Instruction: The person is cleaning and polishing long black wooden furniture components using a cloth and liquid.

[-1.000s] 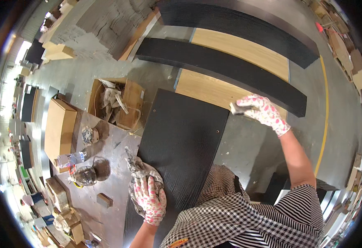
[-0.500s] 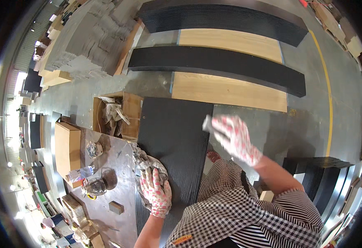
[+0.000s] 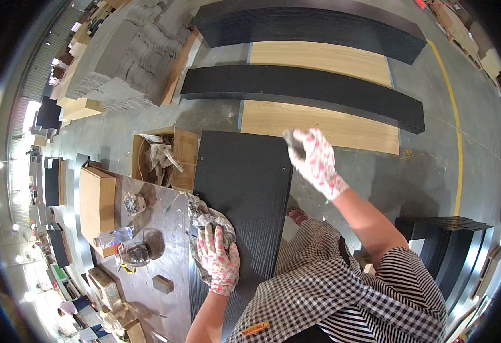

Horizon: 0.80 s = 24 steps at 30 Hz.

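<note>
A black textured panel (image 3: 240, 188) lies along the edge of a worn workbench (image 3: 159, 246). My left hand (image 3: 219, 257), in a white glove with pink flowers, presses a crumpled grey rag (image 3: 205, 220) onto the panel's near left side. In the same kind of glove, my right hand (image 3: 313, 157) is raised over the panel's far right corner and grips a small dark grey pad (image 3: 294, 144).
An open cardboard box (image 3: 162, 160) of rags stands beyond the bench. A closed carton (image 3: 96, 200), a plastic bottle (image 3: 113, 235) and a small wood block (image 3: 163, 283) sit on the bench. Long black panels (image 3: 302, 91) and pale wooden boards (image 3: 319, 120) lie on the concrete floor ahead.
My right hand has swung from out over the floor on the right back to the panel's far right corner, still holding the pad. My left hand stays on the rag.
</note>
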Tool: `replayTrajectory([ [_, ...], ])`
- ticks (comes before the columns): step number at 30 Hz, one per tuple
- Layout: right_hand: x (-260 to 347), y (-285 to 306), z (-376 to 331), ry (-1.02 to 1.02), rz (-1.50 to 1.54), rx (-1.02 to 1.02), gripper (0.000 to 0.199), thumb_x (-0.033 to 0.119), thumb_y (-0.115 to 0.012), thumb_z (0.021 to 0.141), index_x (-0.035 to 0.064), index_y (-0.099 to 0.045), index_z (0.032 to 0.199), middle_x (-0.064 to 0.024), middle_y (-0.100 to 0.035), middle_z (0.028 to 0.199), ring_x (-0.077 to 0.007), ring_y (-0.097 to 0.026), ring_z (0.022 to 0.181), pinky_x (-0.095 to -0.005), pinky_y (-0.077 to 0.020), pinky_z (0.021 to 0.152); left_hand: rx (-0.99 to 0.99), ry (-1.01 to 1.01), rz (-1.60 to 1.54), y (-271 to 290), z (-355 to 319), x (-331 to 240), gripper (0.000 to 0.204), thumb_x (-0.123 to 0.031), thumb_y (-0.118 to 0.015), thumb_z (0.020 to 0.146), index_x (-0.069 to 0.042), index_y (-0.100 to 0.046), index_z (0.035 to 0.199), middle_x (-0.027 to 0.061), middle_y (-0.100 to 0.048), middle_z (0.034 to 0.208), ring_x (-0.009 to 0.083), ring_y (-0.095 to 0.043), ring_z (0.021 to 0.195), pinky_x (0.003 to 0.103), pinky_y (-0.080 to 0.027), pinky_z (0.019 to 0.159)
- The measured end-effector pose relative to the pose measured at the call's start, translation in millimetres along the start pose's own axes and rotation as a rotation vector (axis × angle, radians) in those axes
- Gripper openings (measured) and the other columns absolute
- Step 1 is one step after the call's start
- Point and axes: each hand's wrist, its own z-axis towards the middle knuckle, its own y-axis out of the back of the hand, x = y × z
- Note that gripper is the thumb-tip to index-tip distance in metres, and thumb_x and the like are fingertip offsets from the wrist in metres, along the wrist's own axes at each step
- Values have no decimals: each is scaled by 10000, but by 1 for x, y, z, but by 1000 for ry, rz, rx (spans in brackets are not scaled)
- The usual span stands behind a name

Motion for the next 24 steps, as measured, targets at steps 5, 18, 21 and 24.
replayTrajectory([
  [5, 38, 17, -30, -71, 166, 64, 433, 176, -760, 705, 78, -555, 1074, -158, -558, 895, -343, -604, 798, -455, -513, 666, 16, 19, 1, 1, -3, 2, 621, -278, -600, 814, -71, -451, 1380, 211, -397, 1432, 443, -356, 1307, 554, -250, 1104],
  [18, 54, 17, -39, -167, 155, 66, 470, 132, -771, 696, 72, -496, 1072, -161, -566, 907, -339, -628, 763, -433, -521, 621, -19, -21, -5, 4, 0, 1, 650, -191, -624, 782, -85, -428, 1393, 226, -382, 1445, 412, -378, 1313, 535, -256, 1108],
  [21, 103, 60, -103, -125, 385, 299, 451, 156, -793, 674, 64, -555, 1045, -152, -575, 919, -317, -630, 793, -416, -531, 627, 0, 0, -19, 8, 2, -2, 622, -222, -619, 804, -78, -443, 1383, 206, -383, 1449, 413, -353, 1327, 538, -247, 1111],
  [24, 121, 74, -150, -33, 466, 308, 489, 167, -803, 656, 78, -556, 1068, -132, -577, 932, -294, -631, 807, -409, -540, 636, -27, -4, -23, 7, -1, 0, 603, -265, -614, 825, -69, -456, 1372, 192, -379, 1457, 418, -340, 1332, 535, -246, 1113],
])
